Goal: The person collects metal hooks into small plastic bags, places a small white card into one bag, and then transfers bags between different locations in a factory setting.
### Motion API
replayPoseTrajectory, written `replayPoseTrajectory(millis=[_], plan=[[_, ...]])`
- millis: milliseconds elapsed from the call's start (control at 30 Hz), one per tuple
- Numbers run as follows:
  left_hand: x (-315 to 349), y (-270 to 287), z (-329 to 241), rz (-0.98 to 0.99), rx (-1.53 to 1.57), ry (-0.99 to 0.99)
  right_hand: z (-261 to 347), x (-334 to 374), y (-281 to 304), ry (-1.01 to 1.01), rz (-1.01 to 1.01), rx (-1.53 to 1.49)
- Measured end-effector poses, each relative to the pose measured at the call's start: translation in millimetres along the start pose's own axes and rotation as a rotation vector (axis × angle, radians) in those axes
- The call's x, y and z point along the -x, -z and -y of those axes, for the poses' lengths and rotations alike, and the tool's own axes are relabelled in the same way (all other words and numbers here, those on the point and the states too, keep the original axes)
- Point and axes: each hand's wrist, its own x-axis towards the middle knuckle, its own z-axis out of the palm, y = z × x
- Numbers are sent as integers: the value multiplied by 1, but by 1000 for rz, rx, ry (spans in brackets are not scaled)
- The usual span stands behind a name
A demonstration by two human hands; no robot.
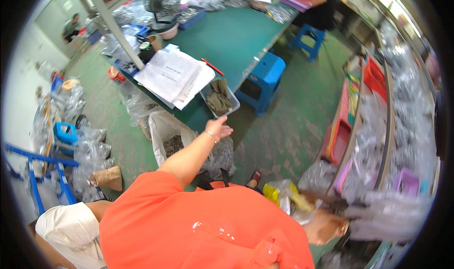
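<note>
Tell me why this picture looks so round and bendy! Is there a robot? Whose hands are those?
There is no robot here, only a person working with bare hands. The one picture comes from a small camera worn on the person's head, looking down. Its very wide lens bends straight edges near the rim, so everything looks round.

The orange shirt at the bottom belongs to that person. The left hand is stretched out, open and empty, just short of a grey tray of dark brownish pieces at the corner of the green table. A stack of papers, a red pen and a fan also sit on the table, and a blue stool stands beside it.

The right hand is blurry, down by the clear plastic bags on the shelves. I cannot tell if it holds one.
</note>
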Motion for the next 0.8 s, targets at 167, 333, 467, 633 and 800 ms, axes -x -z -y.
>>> replayPoseTrajectory(millis=[167, 333, 467, 633, 800], plan=[[3, -11, 1, -372, 180, -105, 195, -67, 4, 233, 74, 159], [21, -10, -18, -326, 363, -104, 326, -94, -54, 386, 220, 361], [-2, -26, -18, -336, 423, -58, 382, -107, -109, 481, 354, 544], [-40, 19, -5, -518, 301, -199, 437, -41, -127, 836, 469, 686], [-8, 36, -45, -876, 191, -397, 467, -38, -123, 453, 308, 498]])
